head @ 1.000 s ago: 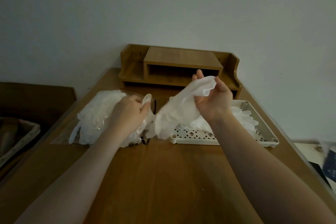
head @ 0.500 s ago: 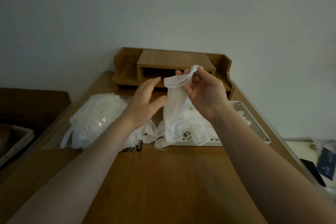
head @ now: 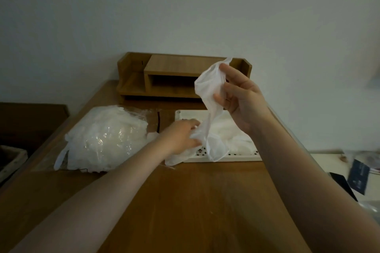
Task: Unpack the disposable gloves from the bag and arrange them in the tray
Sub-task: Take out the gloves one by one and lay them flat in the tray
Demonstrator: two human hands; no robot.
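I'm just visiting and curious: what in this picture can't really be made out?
Head view, the only one:
- Left hand fingertips: buried in the glove, so its grip is unclear.
- Tray floor: mostly covered by gloves and the right hand; the count is unknowable.
- Bag of gloves: one crumpled white mass, no single gloves distinguishable.
- Dark items at right: blurred, cut by the edge.
- Basket at left: dim, cut off.

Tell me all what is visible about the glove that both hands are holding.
The glove is thin, white, translucent and crumpled. It hangs stretched above the white tray. The right hand pinches its upper end, raised before the wooden shelf. The left hand grips its lower part, which bunches over the tray's front left corner. Its fingers cannot be told apart.
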